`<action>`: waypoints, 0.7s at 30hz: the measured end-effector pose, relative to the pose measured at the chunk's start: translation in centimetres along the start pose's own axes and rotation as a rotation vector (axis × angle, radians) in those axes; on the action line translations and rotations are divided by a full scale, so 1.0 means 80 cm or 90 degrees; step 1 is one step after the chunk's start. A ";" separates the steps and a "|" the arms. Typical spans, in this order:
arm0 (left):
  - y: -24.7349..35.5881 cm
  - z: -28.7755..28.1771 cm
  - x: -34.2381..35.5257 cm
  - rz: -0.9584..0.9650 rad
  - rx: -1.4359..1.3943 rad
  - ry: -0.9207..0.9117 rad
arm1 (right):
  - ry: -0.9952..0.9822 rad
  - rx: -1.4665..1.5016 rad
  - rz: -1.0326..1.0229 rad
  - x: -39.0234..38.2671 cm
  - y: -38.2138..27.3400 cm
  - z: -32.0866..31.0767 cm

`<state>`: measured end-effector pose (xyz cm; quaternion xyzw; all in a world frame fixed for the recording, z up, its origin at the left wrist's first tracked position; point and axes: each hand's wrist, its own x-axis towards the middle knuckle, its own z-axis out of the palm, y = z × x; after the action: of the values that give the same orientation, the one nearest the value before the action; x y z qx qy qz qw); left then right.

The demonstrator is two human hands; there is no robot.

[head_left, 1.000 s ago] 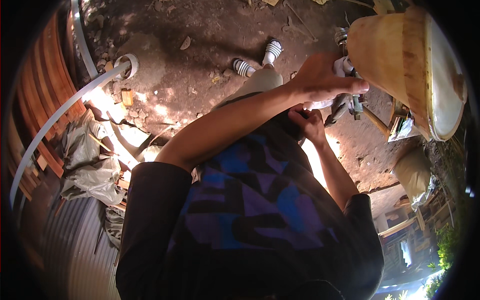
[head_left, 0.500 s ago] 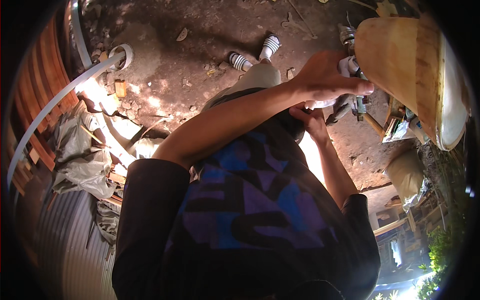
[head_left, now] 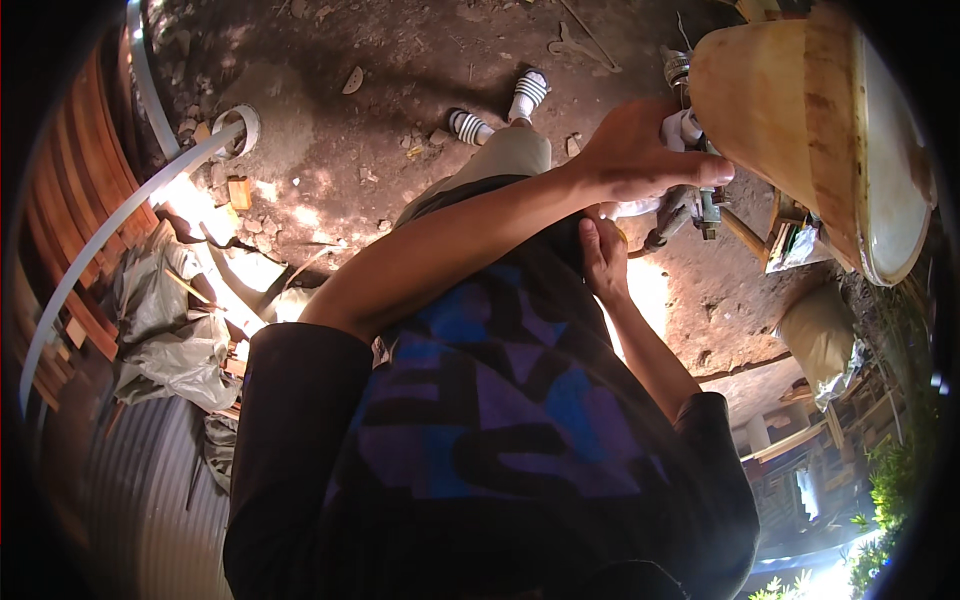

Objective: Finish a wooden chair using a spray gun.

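My left hand (head_left: 640, 155) reaches across to the right, with its thumb stretched along a metal fitting (head_left: 709, 212). Its fingers curl out of sight around a white piece (head_left: 682, 130), whose kind I cannot make out. Just beyond the hand stands a large tan, tapering body (head_left: 760, 110) with a darker band and a pale end face, close to the thumb tip. Nearer to me, my right hand (head_left: 606, 262) is drawn in at my shirt, below the left wrist. Its fingers are bent together and partly hidden; a small yellow bit shows at their edge.
Brown planks (head_left: 85, 200) lean at the far left beside a curved pale pipe (head_left: 95, 215). Crumpled grey sheeting (head_left: 180, 360) lies below them. A filled sack (head_left: 818, 335) rests at the right, near a small open box (head_left: 790, 240). Stones and leaves dot the dirt floor.
My right hand has dropped slightly away from the white piece toward my body. My left hand keeps its hold. The whole view has shifted a little.
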<state>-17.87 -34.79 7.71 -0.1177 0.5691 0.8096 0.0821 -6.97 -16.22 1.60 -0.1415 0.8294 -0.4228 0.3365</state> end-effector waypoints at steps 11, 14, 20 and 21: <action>0.009 0.003 0.006 -0.055 0.023 -0.024 | 0.094 0.073 0.181 -0.008 0.006 0.004; 0.010 0.003 0.007 -0.049 0.017 -0.025 | 0.103 0.082 0.158 -0.007 0.008 0.004; 0.008 0.004 0.011 -0.042 0.024 -0.032 | 0.098 0.073 0.182 -0.010 0.015 0.002; 0.008 0.004 0.011 -0.042 0.017 -0.034 | 0.102 0.075 0.188 -0.011 0.017 0.001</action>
<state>-18.92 -34.67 8.15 -0.1135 0.5732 0.8018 0.1257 -6.16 -14.97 0.87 0.0362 0.8390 -0.4268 0.3357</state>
